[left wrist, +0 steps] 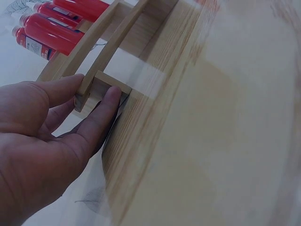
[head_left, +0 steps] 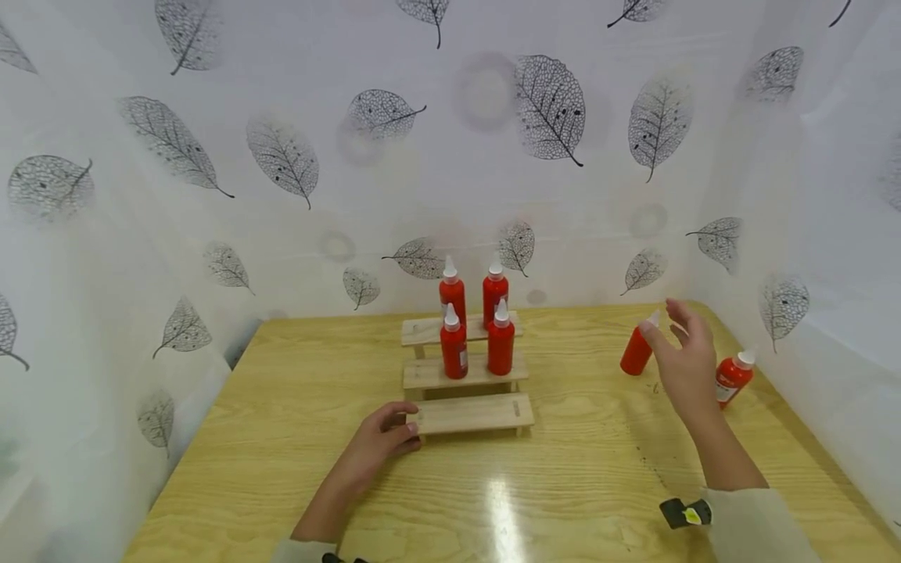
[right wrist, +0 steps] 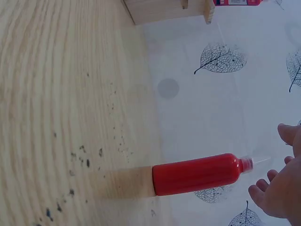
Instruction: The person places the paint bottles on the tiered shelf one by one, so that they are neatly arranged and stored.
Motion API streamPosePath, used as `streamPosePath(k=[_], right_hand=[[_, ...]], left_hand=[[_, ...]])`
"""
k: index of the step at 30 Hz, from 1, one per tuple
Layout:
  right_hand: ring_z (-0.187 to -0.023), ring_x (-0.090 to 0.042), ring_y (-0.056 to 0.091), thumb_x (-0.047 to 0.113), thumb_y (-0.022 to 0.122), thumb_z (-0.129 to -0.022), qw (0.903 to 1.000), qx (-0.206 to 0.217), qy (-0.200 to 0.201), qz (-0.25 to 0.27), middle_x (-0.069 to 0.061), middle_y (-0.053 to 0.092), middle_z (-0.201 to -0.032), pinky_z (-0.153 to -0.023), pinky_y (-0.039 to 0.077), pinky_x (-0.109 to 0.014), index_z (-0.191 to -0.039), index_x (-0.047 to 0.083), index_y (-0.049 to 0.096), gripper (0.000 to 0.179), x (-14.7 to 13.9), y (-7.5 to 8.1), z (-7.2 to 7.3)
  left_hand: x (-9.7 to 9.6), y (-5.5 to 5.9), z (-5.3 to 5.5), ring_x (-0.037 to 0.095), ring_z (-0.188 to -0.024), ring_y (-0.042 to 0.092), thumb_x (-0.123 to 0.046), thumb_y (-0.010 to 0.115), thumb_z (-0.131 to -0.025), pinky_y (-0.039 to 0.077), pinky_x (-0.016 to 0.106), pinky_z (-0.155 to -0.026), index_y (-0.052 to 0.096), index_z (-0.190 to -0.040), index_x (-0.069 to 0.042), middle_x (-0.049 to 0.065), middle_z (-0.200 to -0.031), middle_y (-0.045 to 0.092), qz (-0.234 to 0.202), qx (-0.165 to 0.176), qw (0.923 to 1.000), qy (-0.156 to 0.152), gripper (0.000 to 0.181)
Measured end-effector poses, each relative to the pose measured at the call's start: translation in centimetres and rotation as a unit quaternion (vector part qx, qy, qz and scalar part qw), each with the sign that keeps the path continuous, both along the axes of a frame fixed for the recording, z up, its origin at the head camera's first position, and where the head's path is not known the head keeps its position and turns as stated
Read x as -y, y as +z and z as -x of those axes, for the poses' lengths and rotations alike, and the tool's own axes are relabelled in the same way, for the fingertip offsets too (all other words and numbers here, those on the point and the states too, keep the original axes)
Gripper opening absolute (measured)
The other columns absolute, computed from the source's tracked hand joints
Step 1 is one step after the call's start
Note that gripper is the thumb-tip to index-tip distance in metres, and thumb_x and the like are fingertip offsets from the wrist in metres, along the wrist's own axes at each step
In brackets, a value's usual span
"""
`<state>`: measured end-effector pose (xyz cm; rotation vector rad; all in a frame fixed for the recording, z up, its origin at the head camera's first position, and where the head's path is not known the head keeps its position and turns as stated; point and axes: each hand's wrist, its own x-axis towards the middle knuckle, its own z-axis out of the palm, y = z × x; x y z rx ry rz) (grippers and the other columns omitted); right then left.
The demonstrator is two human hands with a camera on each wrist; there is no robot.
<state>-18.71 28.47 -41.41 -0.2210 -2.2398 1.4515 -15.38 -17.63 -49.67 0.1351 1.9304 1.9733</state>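
Fingers and thumb of my left hand (head_left: pixel 383 434) pinch the left end of the lowest step on a three-tier wooden stand (head_left: pixel 470 413). In the left wrist view, the thumb lies on the step and a finger (left wrist: pixel 106 113) reaches its underside. Two red squeeze bottles with white nozzles stand on the middle step, a front left one (head_left: pixel 454 348) and a front right one (head_left: pixel 500 344). My right hand (head_left: pixel 686 363) is spread beside the nozzle of another red squeeze bottle (right wrist: pixel 197 174) standing on the table; a gap shows between them in the right wrist view.
Two more red bottles (head_left: pixel 452 293) stand on the stand's top step. Another red bottle (head_left: pixel 734 379) is on the table right of my right hand. A leaf-patterned sheet (head_left: pixel 450 188) hangs behind the wooden table (head_left: pixel 317 367), with dark specks on its right part.
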Motion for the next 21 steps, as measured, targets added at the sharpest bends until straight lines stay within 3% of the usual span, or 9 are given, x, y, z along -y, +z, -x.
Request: streamPosePath(k=[7,14,21], right_hand=[[-0.142,-0.038,0.038,0.034,0.061,-0.101,0.9978,0.064,-0.003,0.015,-0.02,0.039,-0.154,-0.123,0.036,-0.047,-0.155,0.006,0.033,0.067,-1.5,-1.9,0.9],[-0.143,-0.038,0.04,0.032,0.059,-0.103,0.9935,0.109,0.019,0.027,-0.019,0.038,-0.157,-0.117,0.043,-0.047,-0.157,0.012,0.028,0.066,-2.1,-3.2,1.5],[-0.145,-0.039,0.038,0.025,0.059,-0.103,0.9932,0.108,0.025,0.036,-0.019,0.037,-0.158,-0.117,0.041,-0.055,-0.157,0.012,0.027,0.063,-2.2,-3.8,2.1]], left_hand=[[0.1,0.0,0.0,0.026,-0.106,0.065,-0.015,0.065,-0.1,0.06,0.039,-0.099,0.048,-0.139,0.002,0.014,-0.116,0.048,-0.004,0.001,1.0,-0.002,0.046],[0.1,0.2,-0.1,0.027,-0.106,0.064,-0.016,0.065,-0.1,0.059,0.039,-0.099,0.047,-0.139,0.002,0.014,-0.116,0.048,-0.001,0.001,1.0,-0.006,0.047],[0.1,0.2,-0.2,0.026,-0.105,0.065,-0.016,0.065,-0.1,0.06,0.039,-0.099,0.048,-0.139,0.002,0.014,-0.115,0.049,0.002,-0.001,1.0,-0.004,0.046]])
